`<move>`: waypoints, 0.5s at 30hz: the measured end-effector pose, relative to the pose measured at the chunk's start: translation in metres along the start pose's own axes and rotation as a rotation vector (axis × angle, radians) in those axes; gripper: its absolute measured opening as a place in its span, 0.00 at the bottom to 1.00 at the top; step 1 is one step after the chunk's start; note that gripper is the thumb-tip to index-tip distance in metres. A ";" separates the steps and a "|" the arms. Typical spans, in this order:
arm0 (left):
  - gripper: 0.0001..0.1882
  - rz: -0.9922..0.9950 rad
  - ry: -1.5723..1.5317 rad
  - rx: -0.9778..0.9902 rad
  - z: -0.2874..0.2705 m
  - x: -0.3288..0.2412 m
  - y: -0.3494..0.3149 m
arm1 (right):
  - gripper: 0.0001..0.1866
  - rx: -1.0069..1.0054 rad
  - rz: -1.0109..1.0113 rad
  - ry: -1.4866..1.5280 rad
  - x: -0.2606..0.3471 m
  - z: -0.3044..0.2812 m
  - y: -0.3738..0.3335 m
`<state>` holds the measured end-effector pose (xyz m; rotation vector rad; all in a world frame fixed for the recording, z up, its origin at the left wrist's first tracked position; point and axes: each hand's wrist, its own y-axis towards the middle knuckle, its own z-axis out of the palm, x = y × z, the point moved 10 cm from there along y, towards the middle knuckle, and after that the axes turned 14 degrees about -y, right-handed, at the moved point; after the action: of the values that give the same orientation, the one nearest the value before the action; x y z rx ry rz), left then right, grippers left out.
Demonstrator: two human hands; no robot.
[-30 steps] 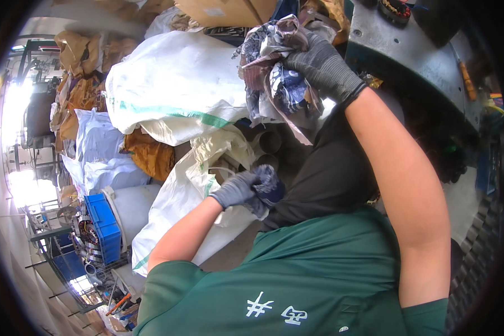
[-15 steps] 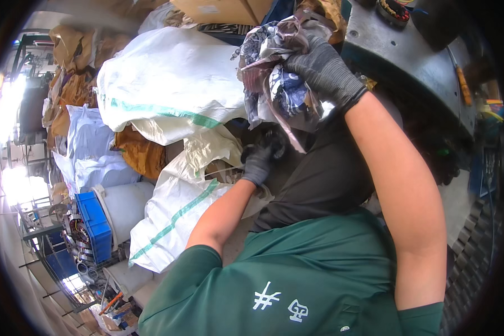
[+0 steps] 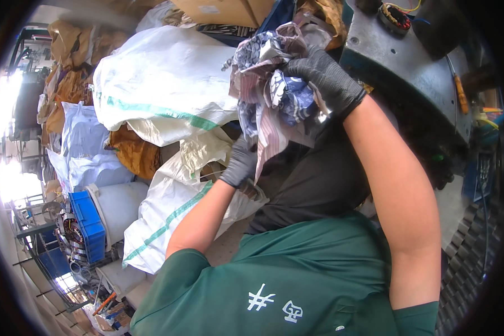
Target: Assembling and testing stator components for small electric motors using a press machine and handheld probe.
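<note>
My right hand [image 3: 331,81], in a grey-black work glove, is closed on a crumpled bundle of patterned cloth rags [image 3: 294,98] in blue, white and brownish pink. The bundle hangs in front of my dark-trousered legs, with a striped strip dangling from it. My left hand [image 3: 242,161], gloved alike, is at the lower left side of the rags, beside the hanging strip. Its fingertips are hidden at the edge of the cloth, so its grip does not show. Just left of it lies a white woven sack [image 3: 168,218] with a green stripe.
Another white woven sack [image 3: 162,73] bulges beyond my left hand. A cardboard box [image 3: 224,12] sits at the far side. To the right is a metal work surface [image 3: 397,61] holding a wound coil part [image 3: 395,18] and an orange-handled screwdriver [image 3: 461,92]. A blue crate [image 3: 88,224] stands left.
My left hand has moved up from the dark spot beside the sack to the hanging rags. The right hand still holds the bundle, which has shifted slightly and hangs lower.
</note>
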<state>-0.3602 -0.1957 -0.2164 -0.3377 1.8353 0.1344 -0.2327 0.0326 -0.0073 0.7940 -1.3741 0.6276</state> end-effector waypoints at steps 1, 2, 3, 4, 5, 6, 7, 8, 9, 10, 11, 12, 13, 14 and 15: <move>0.15 -0.029 -0.275 -0.077 -0.018 -0.027 -0.002 | 0.22 0.029 0.012 0.055 -0.001 0.006 -0.001; 0.14 0.013 -0.599 -0.133 -0.032 -0.059 -0.004 | 0.21 0.104 0.177 0.158 -0.014 0.012 -0.008; 0.13 0.000 -0.709 -0.179 -0.041 -0.084 -0.005 | 0.20 0.142 0.071 0.280 -0.001 0.022 -0.011; 0.12 0.049 -0.842 -0.205 -0.045 -0.112 -0.005 | 0.21 0.203 0.216 0.343 -0.010 0.029 -0.015; 0.12 0.179 -1.000 -0.243 -0.052 -0.141 -0.003 | 0.21 0.263 0.353 0.391 -0.017 0.038 -0.020; 0.14 0.196 -1.034 -0.320 -0.058 -0.157 -0.002 | 0.25 0.273 0.333 0.388 -0.012 0.039 -0.019; 0.16 0.254 -1.022 -0.257 -0.057 -0.181 0.001 | 0.28 0.302 0.222 0.543 0.006 0.041 -0.020; 0.20 0.301 -1.082 -0.260 -0.051 -0.195 0.006 | 0.31 0.314 0.287 0.514 0.003 0.040 -0.022; 0.25 0.344 -1.152 -0.252 -0.044 -0.204 0.010 | 0.34 0.278 0.308 0.536 0.001 0.038 -0.022; 0.31 0.319 -1.231 -0.194 -0.033 -0.210 0.013 | 0.37 0.258 0.300 0.588 0.001 0.037 -0.021; 0.36 0.286 -1.323 -0.130 -0.021 -0.212 0.013 | 0.39 0.275 0.330 0.615 -0.003 0.041 -0.021; 0.45 0.250 -1.322 -0.156 -0.008 -0.209 0.003 | 0.39 0.177 0.336 0.440 -0.014 0.033 -0.019; 0.54 0.233 -1.310 -0.075 0.004 -0.211 0.002 | 0.39 0.125 0.248 0.312 -0.016 0.032 -0.015; 0.62 0.201 -1.184 -0.136 0.007 -0.203 -0.003 | 0.36 0.234 0.232 0.034 -0.021 0.039 -0.014; 0.68 0.296 -1.079 -0.163 0.009 -0.207 -0.001 | 0.33 0.432 0.226 -0.203 -0.031 0.056 -0.017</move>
<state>-0.2987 -0.1612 -0.0218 -0.0586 0.7884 0.5562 -0.2565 -0.0200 -0.0387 1.0765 -1.5489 1.0679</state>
